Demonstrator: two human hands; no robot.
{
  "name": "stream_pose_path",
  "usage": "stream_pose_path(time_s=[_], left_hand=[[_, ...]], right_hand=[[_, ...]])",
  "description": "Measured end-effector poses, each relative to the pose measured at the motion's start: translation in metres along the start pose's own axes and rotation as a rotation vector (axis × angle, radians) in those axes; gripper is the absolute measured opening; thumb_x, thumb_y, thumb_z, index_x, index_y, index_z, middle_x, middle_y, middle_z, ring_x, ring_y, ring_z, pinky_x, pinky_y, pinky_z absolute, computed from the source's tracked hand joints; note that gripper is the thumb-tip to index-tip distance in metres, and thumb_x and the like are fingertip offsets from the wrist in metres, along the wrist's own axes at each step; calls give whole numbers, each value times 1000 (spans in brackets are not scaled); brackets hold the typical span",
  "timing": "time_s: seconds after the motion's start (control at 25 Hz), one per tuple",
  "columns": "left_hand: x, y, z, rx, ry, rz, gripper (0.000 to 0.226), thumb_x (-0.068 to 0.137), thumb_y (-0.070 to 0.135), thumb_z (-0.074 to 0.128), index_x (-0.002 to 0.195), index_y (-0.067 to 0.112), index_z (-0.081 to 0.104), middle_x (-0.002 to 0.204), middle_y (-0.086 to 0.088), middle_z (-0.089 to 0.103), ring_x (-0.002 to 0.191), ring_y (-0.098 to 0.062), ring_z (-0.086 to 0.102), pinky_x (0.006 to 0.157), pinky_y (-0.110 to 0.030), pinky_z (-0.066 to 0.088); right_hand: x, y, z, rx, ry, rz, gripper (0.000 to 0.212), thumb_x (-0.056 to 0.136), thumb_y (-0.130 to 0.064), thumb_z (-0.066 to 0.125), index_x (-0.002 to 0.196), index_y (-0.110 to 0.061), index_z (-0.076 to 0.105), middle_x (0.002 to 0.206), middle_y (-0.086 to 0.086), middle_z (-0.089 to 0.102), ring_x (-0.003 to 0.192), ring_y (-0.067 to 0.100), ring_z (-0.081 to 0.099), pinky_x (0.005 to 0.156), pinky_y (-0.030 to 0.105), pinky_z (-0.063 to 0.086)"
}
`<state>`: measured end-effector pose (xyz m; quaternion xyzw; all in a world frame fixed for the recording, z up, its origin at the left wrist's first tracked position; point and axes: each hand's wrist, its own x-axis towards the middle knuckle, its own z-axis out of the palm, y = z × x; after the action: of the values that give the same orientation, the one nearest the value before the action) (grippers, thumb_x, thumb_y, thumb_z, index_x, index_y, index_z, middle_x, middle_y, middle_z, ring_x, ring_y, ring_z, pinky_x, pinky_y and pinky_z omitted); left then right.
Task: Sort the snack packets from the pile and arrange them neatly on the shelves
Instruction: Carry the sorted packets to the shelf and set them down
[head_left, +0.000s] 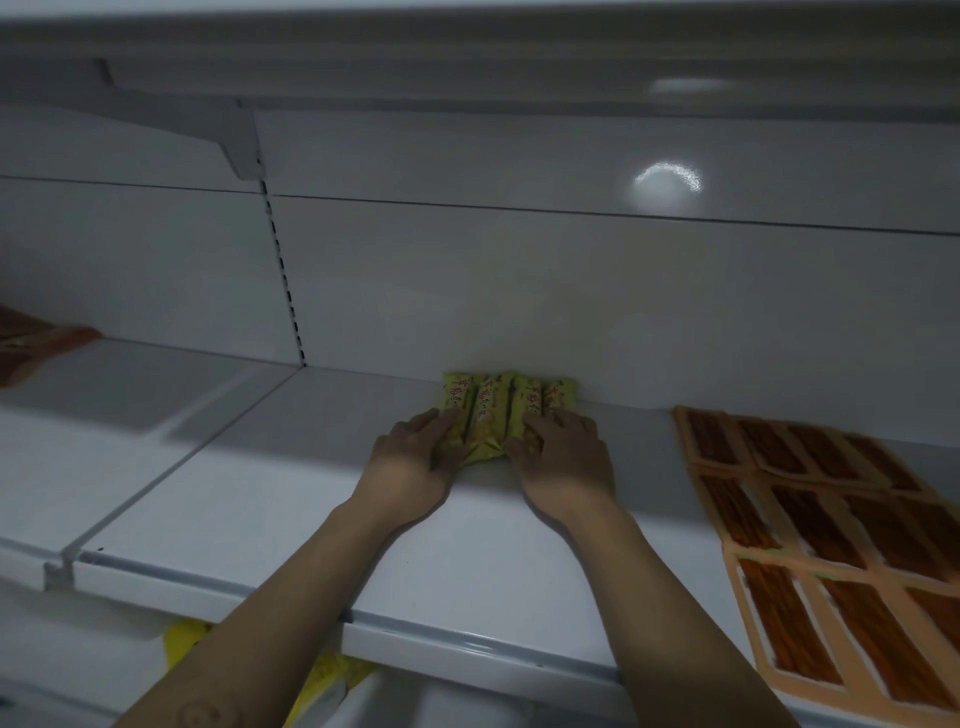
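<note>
Four yellow-green packets (498, 405) lie side by side at the rear of the white shelf (291, 467), far ends touching the back panel (519, 291). You have bare shelf to their left and in front of them. Flat orange packets (810, 519) tile the right side, cut off by the frame. Your left grip (415, 447) and right grip (563, 449) press loosely straight fingers on the outer packets, pinching nothing and hiding their near ends. The wrappers are crinkled and their print is blurred.
</note>
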<state>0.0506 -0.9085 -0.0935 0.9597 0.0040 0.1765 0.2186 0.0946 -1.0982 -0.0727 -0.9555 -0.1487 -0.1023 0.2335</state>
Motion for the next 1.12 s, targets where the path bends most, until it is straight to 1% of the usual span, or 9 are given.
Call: stream_pose_path(time_s=[0.16, 0.24, 0.36, 0.44, 0.52, 0.64, 0.76, 0.96, 1.12], left_hand=[[0, -2, 4, 83, 14, 23, 69, 88, 54, 28, 144, 20, 49, 144, -17, 51, 118, -42, 54, 95, -49, 43], [1, -1, 3, 78, -1, 25, 70, 88, 55, 27, 146, 21, 45, 147, -18, 47, 122, -42, 51, 98, -50, 42], [-3, 1, -2, 78, -34, 15, 66, 90, 51, 32, 151, 26, 35, 154, -16, 38, 132, -38, 42, 105, -47, 37], [-6, -2, -10, 101, -42, 29, 68, 88, 50, 34, 152, 29, 32, 156, -12, 35, 137, -35, 36, 106, -45, 33], [-9, -10, -23, 154, -46, 38, 72, 86, 56, 29, 152, 30, 32, 156, -7, 35, 140, -30, 33, 106, -42, 31], [-12, -33, -54, 215, -32, 10, 73, 85, 61, 27, 152, 31, 32, 156, -1, 35, 142, -23, 30, 107, -39, 29], [-24, -69, -95, 249, 2, -12, 73, 86, 61, 31, 150, 27, 37, 155, -1, 38, 142, -23, 32, 108, -41, 29], [-69, -154, -170, 299, 70, -115, 70, 87, 65, 33, 147, 29, 41, 152, 1, 42, 140, -21, 36, 110, -42, 31], [-111, -221, -227, 318, 114, -227, 69, 88, 64, 34, 146, 28, 42, 150, 1, 44, 139, -20, 36, 110, -42, 30]], right_hand=[[1, 1, 2, -36, 26, -11, 44, 95, -50, 46, 132, -28, 54, 139, 4, 47, 130, 28, 34, 103, 38, 31], [2, 1, 1, -45, 55, -18, 44, 94, -51, 47, 130, -28, 56, 139, 4, 47, 132, 28, 34, 106, 39, 29], [0, -5, -1, -118, 73, -32, 51, 94, -55, 45, 137, -29, 50, 150, 4, 39, 140, 27, 28, 115, 40, 20], [0, -17, -4, -140, 78, -61, 57, 92, -60, 38, 140, -31, 47, 152, 3, 36, 143, 26, 24, 117, 42, 16], [0, -37, -7, -149, 49, -90, 68, 85, -67, 25, 141, -33, 45, 152, 3, 35, 143, 25, 23, 118, 43, 12], [4, -76, -4, -179, -28, -146, 67, 88, -64, 32, 147, -33, 36, 159, 3, 23, 147, 23, 13, 120, 44, 7], [6, -125, 9, -147, -115, -213, 69, 93, -62, 41, 153, -33, 22, 164, 1, 8, 150, 21, 0, 121, 44, 0], [1, -228, 44, -147, -123, -370, 73, 93, -60, 45, 154, -30, 19, 163, 4, 12, 150, 22, 5, 121, 44, 0], [-11, -315, 76, -113, -106, -473, 73, 91, -62, 46, 153, -30, 23, 160, 5, 22, 148, 23, 14, 120, 45, 7]])
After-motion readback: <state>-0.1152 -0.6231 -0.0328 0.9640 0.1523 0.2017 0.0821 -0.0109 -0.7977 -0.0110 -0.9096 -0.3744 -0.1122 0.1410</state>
